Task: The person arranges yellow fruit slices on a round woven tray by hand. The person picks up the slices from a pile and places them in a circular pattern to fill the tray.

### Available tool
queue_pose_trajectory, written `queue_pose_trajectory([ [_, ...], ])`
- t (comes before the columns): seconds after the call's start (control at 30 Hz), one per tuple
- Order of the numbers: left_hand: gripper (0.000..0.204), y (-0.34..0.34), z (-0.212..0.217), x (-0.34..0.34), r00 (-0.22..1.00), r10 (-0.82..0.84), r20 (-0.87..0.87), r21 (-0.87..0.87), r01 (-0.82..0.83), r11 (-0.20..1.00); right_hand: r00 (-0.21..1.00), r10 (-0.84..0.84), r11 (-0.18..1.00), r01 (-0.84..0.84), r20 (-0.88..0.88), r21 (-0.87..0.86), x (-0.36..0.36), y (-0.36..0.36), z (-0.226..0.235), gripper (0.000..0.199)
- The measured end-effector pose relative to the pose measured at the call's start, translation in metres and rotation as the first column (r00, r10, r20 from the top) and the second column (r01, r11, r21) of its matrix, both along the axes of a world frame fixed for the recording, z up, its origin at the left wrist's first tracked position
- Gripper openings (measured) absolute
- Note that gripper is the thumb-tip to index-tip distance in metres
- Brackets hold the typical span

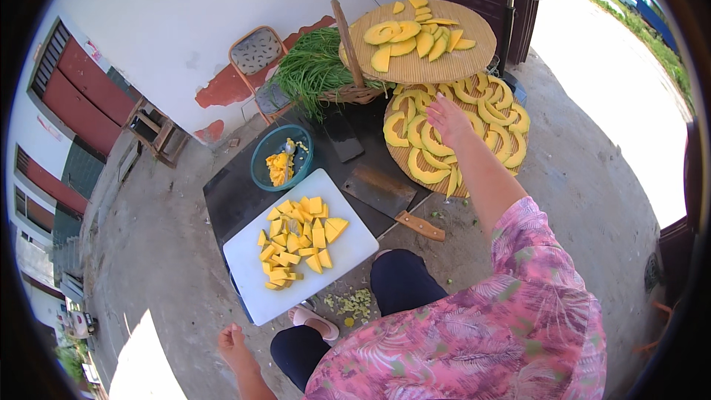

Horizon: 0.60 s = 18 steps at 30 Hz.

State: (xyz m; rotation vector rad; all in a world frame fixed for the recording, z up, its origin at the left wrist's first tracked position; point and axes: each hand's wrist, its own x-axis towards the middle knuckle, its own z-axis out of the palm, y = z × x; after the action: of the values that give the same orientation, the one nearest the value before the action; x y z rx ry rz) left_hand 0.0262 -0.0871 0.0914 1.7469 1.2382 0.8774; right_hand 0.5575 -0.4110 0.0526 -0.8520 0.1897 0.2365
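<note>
My right hand (449, 120) reaches over a round woven tray (398, 150) of curved pumpkin slices (424, 171). Its fingers are stretched out and hold nothing that I can see. Low on the left, my left hand (232, 344) hangs beside the cutting board with its fingers curled in; nothing shows in them. The white cutting board (347, 231) carries a heap of yellow pumpkin chunks (302, 233). Behind it lies a broad cleaver (381, 189) with a wooden handle, and a teal bowl (255, 165) holds scooped pumpkin pulp (278, 167) and a spoon (289, 150).
A second woven tray (474, 70) with pumpkin pieces sits higher at the back. Next to it, a handled basket (356, 94) holds long green leaves (315, 63). A dark phone-like slab (342, 137) lies on the black table (231, 181). A chair (255, 52) stands by the wall; scraps (349, 304) litter the floor.
</note>
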Motion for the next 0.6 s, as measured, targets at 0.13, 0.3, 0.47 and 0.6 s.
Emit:
queue_pose_trajectory([
  [0.13, 0.01, 0.006, -0.008, 0.002, 0.999, 0.027, -0.027, -0.049, -0.029, 0.998, 0.997, -0.079, 0.996, 0.078, 0.011, 0.047, 0.046, 0.004, 0.001, 0.05],
  [0.3, 0.007, 0.01, -0.013, 0.011, 0.997, 0.071, -0.039, -0.113, -0.075, 0.991, 0.985, -0.142, 0.961, 0.16, -0.094, 0.224, 0.085, 0.007, 0.004, 0.048],
  [0.47, 0.008, 0.012, -0.017, 0.02, 0.994, 0.05, -0.094, -0.144, -0.063, 0.988, 0.961, -0.228, 0.95, 0.255, -0.157, 0.18, 0.091, 0.006, 0.017, 0.045],
  [0.6, 0.011, 0.015, -0.019, 0.03, 0.987, 0.024, -0.16, -0.14, -0.047, 0.989, 0.935, -0.245, 0.968, 0.253, -0.257, -0.004, 0.093, 0.002, 0.033, 0.042],
])
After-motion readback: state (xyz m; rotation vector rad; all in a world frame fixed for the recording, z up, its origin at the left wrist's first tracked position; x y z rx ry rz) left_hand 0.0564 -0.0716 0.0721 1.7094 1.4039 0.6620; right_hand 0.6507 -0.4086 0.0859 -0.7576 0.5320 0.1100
